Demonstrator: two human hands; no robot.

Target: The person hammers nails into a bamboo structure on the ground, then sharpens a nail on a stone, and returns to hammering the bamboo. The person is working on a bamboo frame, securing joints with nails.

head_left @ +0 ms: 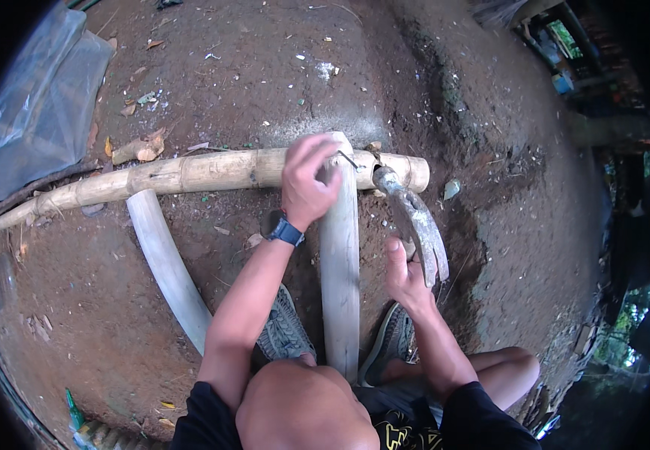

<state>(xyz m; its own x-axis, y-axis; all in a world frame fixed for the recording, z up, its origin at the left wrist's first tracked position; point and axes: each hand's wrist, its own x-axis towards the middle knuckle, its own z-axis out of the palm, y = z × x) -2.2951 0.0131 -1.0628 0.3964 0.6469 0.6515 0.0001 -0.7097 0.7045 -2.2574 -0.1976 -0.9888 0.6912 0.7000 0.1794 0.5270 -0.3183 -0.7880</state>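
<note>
A pale wooden plank (338,262) runs from between my feet up to a long bamboo pole (220,171), its far end lying over the pole. At that end a dark bent nail (350,160) sticks out. Curved around it on the left, my left hand (311,180) has thumb and fingers apart, close to the nail with no clear grip on it. To the right, my right hand (409,279) grips a worn claw hammer (417,223), its striking face near the pole's right end and its claw toward me. The fist hides most of the handle.
A second pale plank (166,259) slants from the pole toward my left arm. Clear plastic sheeting (43,101) lies at the far left, beside a short wood piece (139,148). A green bottle (75,409) is at lower left. The dirt ground (482,195) is uneven on the right.
</note>
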